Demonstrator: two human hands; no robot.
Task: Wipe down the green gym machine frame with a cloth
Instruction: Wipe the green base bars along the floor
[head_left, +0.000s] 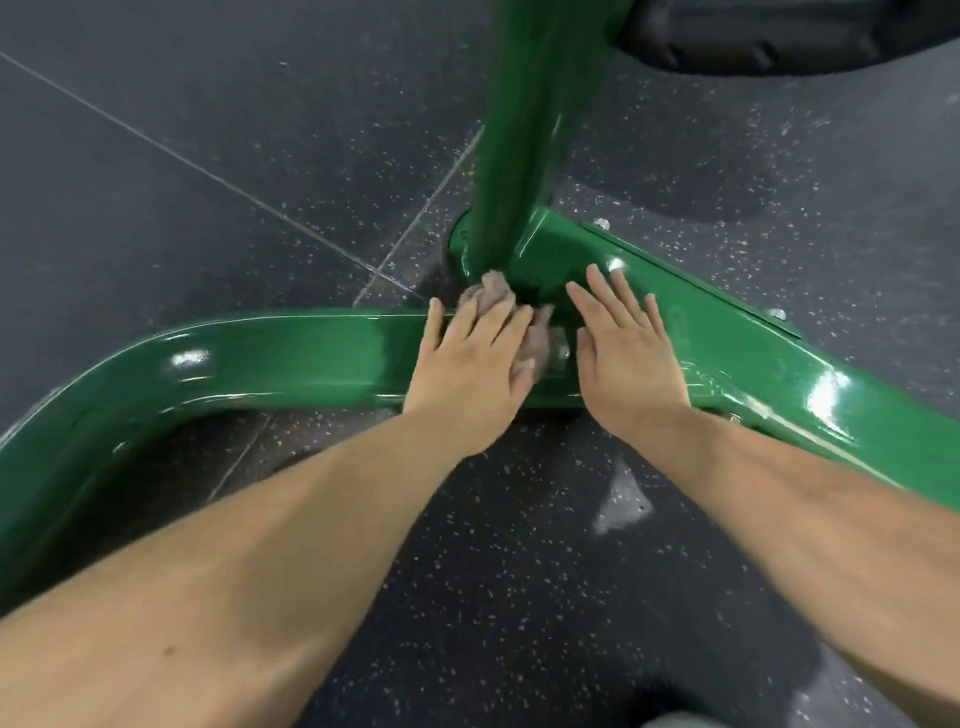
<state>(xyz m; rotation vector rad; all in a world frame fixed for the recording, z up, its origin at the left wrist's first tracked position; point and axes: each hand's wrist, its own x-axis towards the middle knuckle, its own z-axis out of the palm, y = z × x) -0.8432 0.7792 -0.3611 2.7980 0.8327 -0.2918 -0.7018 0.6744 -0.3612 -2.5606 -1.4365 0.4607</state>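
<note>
Pressing a crumpled grey-brown cloth (519, 317) against the green frame (291, 353) at frame centre, the left hand (470, 364) lies with fingers (498, 317) nearly straight over it. Just right, the right hand (626, 353) rests flat on the angled beam, fingers spread. A green upright post (519, 130) rises directly behind the cloth, blocking that corner. Black padding (779, 36) sits upper right above speckled dark rubber floor (519, 571).

Both forearms outstretched, left grip (470, 358) and right grip (626, 343) palm-down (fingers straight, slightly spread)
</note>
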